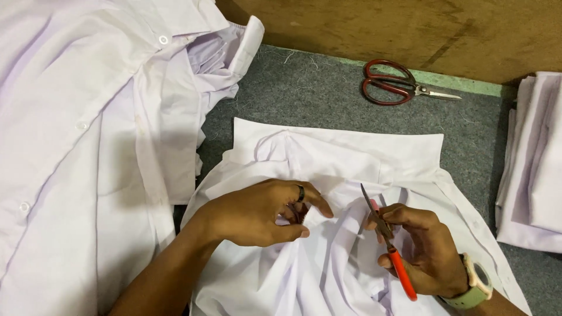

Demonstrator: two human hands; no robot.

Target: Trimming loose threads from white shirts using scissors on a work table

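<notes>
A white shirt [351,158] lies crumpled on the grey felt surface [316,93] in front of me. My left hand [257,213], with a dark ring on one finger, pinches a fold of the shirt's fabric near its middle. My right hand [424,248], with a pale green watch at the wrist, holds small thread snips [386,234] with an orange-red handle. Their metal blades point up and to the left, close to the pinched fold.
A heap of white shirts [88,134] with buttons covers the left side. Red-handled scissors [398,86] lie at the back by a brown board [380,29]. A stack of folded white cloth [535,169] sits at the right edge.
</notes>
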